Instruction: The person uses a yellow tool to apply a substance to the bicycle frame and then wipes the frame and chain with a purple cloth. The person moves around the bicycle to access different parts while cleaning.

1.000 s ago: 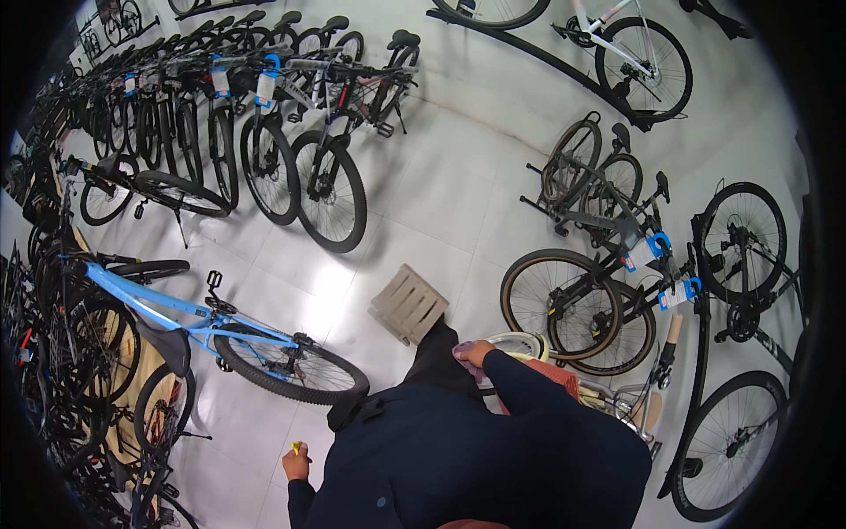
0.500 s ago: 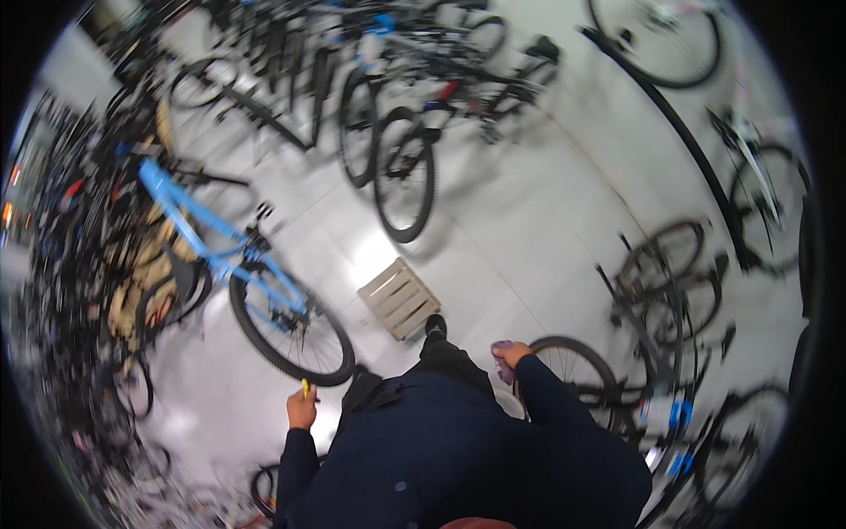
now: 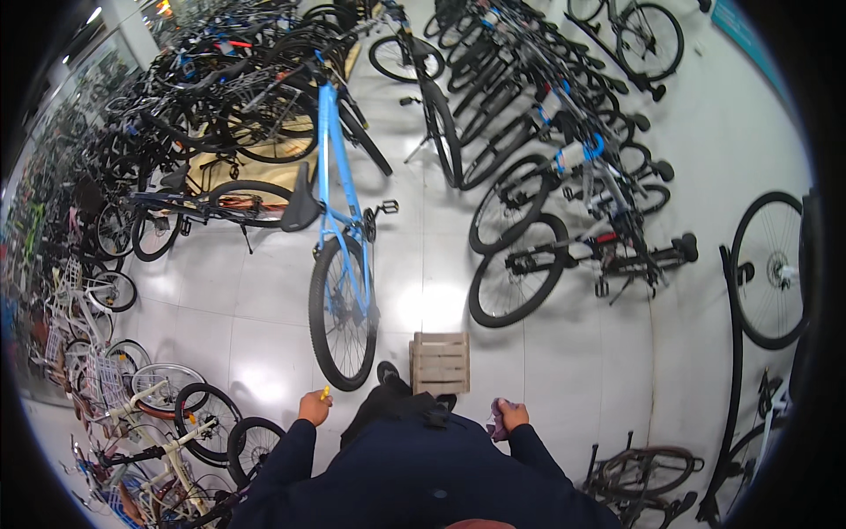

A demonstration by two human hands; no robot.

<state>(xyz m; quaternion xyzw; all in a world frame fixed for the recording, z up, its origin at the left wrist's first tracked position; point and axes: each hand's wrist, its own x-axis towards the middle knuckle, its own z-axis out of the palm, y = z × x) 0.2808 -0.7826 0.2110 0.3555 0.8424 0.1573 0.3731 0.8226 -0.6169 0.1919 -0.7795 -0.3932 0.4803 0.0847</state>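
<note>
My left hand (image 3: 315, 407) is closed around a small yellow object (image 3: 325, 392) whose kind I cannot make out. Just ahead of it stands a blue bicycle (image 3: 327, 132), its black-tyred rear wheel (image 3: 317, 326) close to my feet. A crumpled purplish cloth (image 3: 498, 425) is gripped in my right hand (image 3: 514, 414), held out from my body above the floor. Between the two hands, in front of my legs, a slatted wooden stool or crate (image 3: 441, 361) rests on the floor. Neither hand touches the bicycle.
A long row of parked bicycles (image 3: 520, 212) runs along the right. More bicycles crowd the far left (image 3: 256, 115), and light-coloured ones with baskets (image 3: 167, 441) stand at the near left. Another dark bicycle (image 3: 648, 472) is at the near right.
My view and body have turned left, so the blue bicycle now lies more directly ahead and the stool sits squarer to me. Both hands keep hold of the same things.
</note>
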